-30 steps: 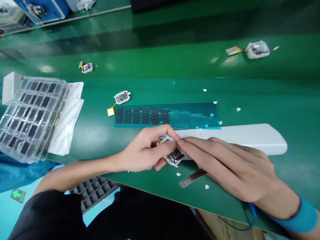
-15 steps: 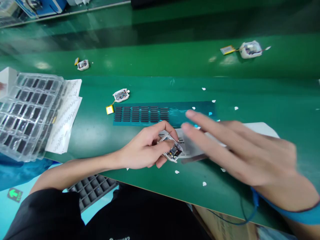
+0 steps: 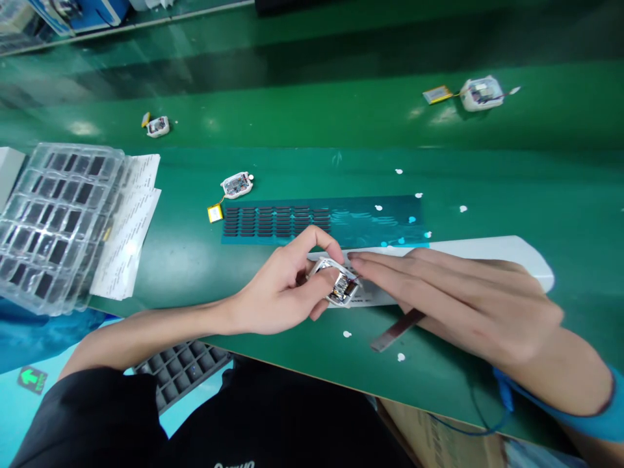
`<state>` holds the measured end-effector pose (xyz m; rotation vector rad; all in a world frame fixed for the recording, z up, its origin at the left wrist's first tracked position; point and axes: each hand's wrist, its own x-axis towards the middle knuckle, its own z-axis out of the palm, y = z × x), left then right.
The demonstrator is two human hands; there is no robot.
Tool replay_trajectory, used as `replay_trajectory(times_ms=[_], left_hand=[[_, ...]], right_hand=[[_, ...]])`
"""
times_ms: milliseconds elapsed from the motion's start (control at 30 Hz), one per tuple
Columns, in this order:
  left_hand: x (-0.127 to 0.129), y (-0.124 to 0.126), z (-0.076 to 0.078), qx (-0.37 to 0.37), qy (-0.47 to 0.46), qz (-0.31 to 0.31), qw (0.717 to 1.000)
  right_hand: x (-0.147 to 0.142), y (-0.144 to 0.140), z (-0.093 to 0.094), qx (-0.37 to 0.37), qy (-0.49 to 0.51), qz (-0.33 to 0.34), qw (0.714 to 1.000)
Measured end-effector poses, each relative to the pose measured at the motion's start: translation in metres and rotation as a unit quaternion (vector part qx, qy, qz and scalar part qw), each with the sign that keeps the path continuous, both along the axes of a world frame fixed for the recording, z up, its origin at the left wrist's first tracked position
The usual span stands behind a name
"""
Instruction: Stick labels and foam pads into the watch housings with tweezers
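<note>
My left hand point(image 3: 273, 296) pinches a small white device point(image 3: 340, 286) with an exposed circuit board, just above the green table point(image 3: 302, 175) near its front edge. My right hand point(image 3: 453, 302) lies flat to the right, with its index and middle fingertips touching the device's right side. A flat metal strip point(image 3: 396, 331) sticks out from under the right palm toward me, tucked under the outer fingers. Behind the hands lie a teal sheet point(image 3: 370, 218) carrying rows of small black pads point(image 3: 277, 221) and a long white plate point(image 3: 487, 250).
A clear blister tray point(image 3: 53, 221) of black parts and white paper sheets point(image 3: 127, 227) sit at the left. Another white device with a yellow battery point(image 3: 233, 188) lies behind the sheet. Two more devices point(image 3: 480, 92) point(image 3: 156, 125) rest farther back. Small white dots point(image 3: 347, 334) are scattered around.
My right hand lifted toward the teal sheet, then came back down with its fingertips on the device. The metal strip moved along with it. The left hand tilted the device slightly.
</note>
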<state>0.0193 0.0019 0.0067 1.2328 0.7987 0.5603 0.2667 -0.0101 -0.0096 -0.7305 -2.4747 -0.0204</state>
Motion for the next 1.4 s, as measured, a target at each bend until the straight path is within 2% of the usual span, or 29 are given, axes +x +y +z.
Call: replay_trajectory(times_ms=[133,200,333,500,600,733,833,933,1100,1200,1300,1400], left_hand=[[-0.001,-0.001,-0.004,0.039,0.024,0.008,0.999],[-0.001,-0.002,-0.005,0.071,0.047,0.004,0.996],[-0.003,-0.004,-0.005,0.144,0.072,0.007,0.987],[-0.004,-0.006,-0.004,0.218,0.075,0.010,0.973],[-0.003,-0.006,-0.006,0.248,0.080,0.024,0.965],[-0.003,-0.007,-0.008,0.253,0.085,0.046,0.963],[-0.001,-0.008,-0.008,0.254,0.091,0.055,0.962],[0.000,-0.010,-0.007,0.247,0.088,0.049,0.964],[0.002,-0.014,-0.006,0.237,0.084,0.049,0.967],[0.003,-0.015,-0.009,0.278,0.077,0.071,0.955],[0.005,-0.015,-0.014,0.364,0.066,0.112,0.922],[0.004,-0.013,-0.020,0.458,0.089,0.153,0.871]], right_hand=[[-0.005,0.008,0.010,-0.152,0.039,0.042,0.987],[-0.007,0.011,0.014,-0.196,0.050,0.051,0.978],[-0.009,0.012,0.018,-0.234,0.071,0.056,0.968],[-0.011,0.010,0.019,-0.262,0.091,0.001,0.961],[-0.011,0.010,0.019,-0.214,0.086,-0.006,0.973],[-0.008,0.004,0.014,-0.069,0.022,-0.039,0.997],[-0.005,-0.007,0.005,0.014,-0.028,-0.065,0.997],[-0.007,-0.017,-0.003,0.074,-0.046,-0.040,0.995],[-0.013,-0.022,-0.007,0.081,-0.051,-0.035,0.995],[-0.018,-0.024,-0.008,0.087,-0.050,-0.059,0.993],[-0.024,-0.024,-0.008,0.094,-0.041,-0.088,0.991],[-0.028,-0.021,-0.005,0.012,0.021,-0.074,0.997]])
